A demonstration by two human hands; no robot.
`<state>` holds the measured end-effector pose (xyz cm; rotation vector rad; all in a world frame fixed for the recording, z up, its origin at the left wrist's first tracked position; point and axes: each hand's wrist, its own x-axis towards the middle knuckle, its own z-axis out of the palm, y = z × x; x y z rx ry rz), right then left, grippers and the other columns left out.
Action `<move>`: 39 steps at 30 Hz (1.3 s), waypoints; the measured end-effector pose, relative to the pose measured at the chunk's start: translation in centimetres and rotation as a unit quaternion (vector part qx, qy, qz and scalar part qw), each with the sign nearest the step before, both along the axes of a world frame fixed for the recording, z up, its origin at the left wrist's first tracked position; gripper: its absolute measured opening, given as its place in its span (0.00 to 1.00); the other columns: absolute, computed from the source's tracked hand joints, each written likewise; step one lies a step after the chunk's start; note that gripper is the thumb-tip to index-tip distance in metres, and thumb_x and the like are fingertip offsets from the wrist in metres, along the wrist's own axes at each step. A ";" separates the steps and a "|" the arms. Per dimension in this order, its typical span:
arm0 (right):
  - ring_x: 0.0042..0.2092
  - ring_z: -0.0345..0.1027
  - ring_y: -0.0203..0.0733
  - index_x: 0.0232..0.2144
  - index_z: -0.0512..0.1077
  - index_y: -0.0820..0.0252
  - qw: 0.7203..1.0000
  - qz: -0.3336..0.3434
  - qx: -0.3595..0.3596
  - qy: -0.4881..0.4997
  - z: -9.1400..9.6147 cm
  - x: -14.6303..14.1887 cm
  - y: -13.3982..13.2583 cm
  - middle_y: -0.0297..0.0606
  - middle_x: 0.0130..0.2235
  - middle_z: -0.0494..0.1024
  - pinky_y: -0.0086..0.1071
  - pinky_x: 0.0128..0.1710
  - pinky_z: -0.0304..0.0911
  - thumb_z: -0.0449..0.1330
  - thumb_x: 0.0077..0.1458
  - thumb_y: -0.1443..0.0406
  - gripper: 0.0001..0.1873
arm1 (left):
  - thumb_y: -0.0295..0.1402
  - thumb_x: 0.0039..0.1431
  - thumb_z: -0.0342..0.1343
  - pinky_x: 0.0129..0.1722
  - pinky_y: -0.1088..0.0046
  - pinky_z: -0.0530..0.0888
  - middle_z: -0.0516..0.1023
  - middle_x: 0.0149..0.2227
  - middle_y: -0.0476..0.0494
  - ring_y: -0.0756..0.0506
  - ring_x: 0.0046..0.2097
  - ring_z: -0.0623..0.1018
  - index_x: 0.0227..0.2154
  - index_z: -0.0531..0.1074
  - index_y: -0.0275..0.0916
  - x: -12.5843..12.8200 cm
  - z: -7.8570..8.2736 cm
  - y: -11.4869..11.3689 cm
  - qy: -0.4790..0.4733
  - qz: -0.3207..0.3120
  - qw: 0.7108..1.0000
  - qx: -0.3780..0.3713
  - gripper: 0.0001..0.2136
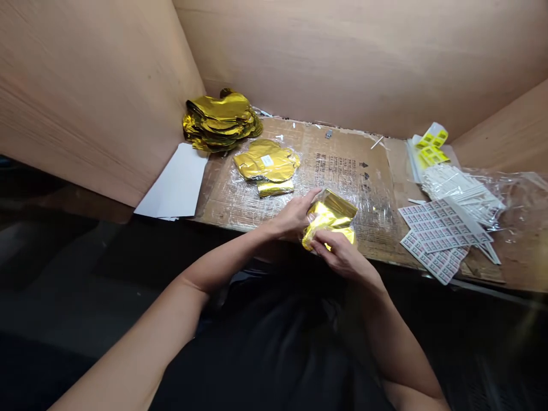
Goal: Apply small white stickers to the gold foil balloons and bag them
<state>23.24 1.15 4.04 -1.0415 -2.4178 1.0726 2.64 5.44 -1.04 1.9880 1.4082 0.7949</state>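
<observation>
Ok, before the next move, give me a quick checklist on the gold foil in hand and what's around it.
1. Gold foil held by both hands, left hand and right hand: ok.
2. Foil lifted clear of the cardboard: cannot tell.
3. Label on the held foil: cannot tell, the hands hide part of it.
4. Label sheets apart from the hands: ok.
5. Foil stack in the back corner, apart from the hands: ok.
6. Foil pile on the cardboard, apart from the hands: ok.

Cardboard sheet (338, 149) w/ foil pkts (266, 161), labels (436, 235)
</observation>
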 end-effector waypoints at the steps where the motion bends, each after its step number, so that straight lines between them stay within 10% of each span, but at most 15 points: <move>1: 0.29 0.60 0.39 0.27 0.62 0.55 0.997 -0.068 0.010 -0.025 0.0 0.3 -0.2 0.33 0.26 0.69 0.34 0.33 0.54 0.54 0.73 0.51 0.24 | 0.29 0.62 0.60 0.46 0.65 0.78 0.83 0.49 0.40 0.41 0.44 0.82 0.73 0.58 0.42 0.4 -0.3 -0.2 -0.016 -0.001 1.000 0.008 0.37; 4: 0.30 0.63 0.41 0.33 0.67 0.55 0.960 -0.255 0.057 -0.098 -0.3 1.0 -0.5 0.34 0.29 0.73 0.33 0.32 0.51 0.63 0.64 0.43 0.23 | 0.28 0.64 0.58 0.47 0.67 0.78 0.84 0.49 0.41 0.42 0.44 0.83 0.72 0.61 0.42 1.6 -1.3 -1.6 -0.048 0.022 0.997 0.049 0.33; 10: 0.31 0.61 0.39 0.29 0.62 0.55 0.985 -0.159 0.052 -0.041 -4.1 1.9 0.9 0.33 0.29 0.70 0.33 0.34 0.50 0.57 0.63 0.63 0.11 | 0.32 0.68 0.59 0.51 0.69 0.78 0.86 0.51 0.40 0.44 0.46 0.85 0.62 0.74 0.40 1.9 -2.1 -2.6 -0.060 -0.035 0.992 0.108 0.20; 24: 0.27 0.48 0.38 0.23 0.46 0.53 0.919 -0.324 0.215 0.062 -4.3 5.4 -2.3 0.30 0.24 0.54 0.37 0.32 0.47 0.56 0.59 0.68 0.22 | 0.37 0.69 0.57 0.41 0.70 0.76 0.88 0.40 0.42 0.44 0.38 0.84 0.41 0.84 0.38 4.6 -2.7 -0.4 -0.080 0.053 0.994 0.046 0.12; 33: 0.45 0.72 0.51 0.41 0.70 0.57 0.892 -0.387 0.230 0.041 -5.7 4.3 -1.0 0.47 0.43 0.77 0.41 0.50 0.66 0.49 0.59 0.74 0.14 | 0.27 0.63 0.61 0.55 0.51 0.72 0.73 0.63 0.28 0.28 0.61 0.73 0.66 0.69 0.43 5.7 1.6 -3.0 0.275 0.008 0.950 0.147 0.28; 39: 0.50 0.74 0.55 0.49 0.72 0.63 0.882 -0.433 0.187 0.001 -5.5 2.3 0.1 0.54 0.47 0.80 0.43 0.54 0.64 0.46 0.67 0.71 0.16 | 0.29 0.75 0.46 0.38 0.66 0.72 0.82 0.38 0.36 0.39 0.38 0.82 0.46 0.74 0.38 8.4 1.3 -0.9 0.265 -0.052 0.959 0.086 0.11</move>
